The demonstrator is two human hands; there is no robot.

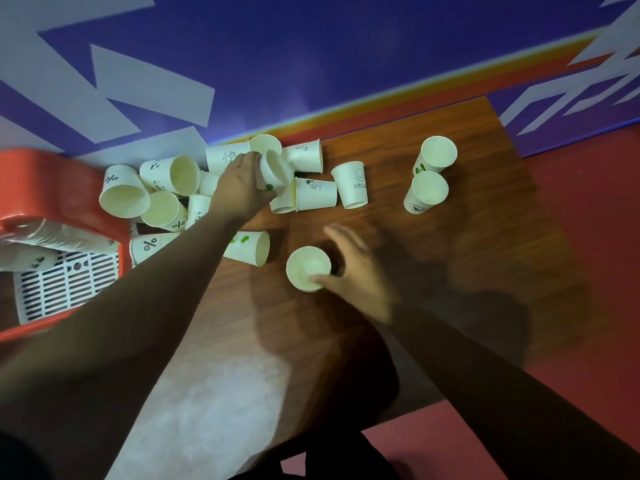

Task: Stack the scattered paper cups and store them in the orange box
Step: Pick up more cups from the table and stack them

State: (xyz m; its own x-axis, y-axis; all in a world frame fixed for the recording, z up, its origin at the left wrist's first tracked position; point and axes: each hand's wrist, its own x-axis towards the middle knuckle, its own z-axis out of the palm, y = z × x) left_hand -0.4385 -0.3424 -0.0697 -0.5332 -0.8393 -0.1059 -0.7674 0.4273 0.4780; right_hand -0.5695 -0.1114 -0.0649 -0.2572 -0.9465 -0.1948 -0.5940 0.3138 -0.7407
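Left hand (pixel 239 188) clamped on green-dot cup (pixel 275 171), right hand (pixel 356 268) loosely pinching upright cup (pixel 308 269) (blurred); could topple mid-nesting.

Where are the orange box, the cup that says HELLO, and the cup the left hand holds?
orange box (pixel 74 188), head view, far wall.
HELLO cup (pixel 350 185), head view, side wall.
held cup (pixel 275 169), head view, rim.

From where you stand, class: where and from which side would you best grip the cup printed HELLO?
The HELLO cup lies tipped on the wooden table, its open mouth toward the person and its printed side up. Come from above and pinch across the side wall near the middle; neighbouring cups crowd its left.
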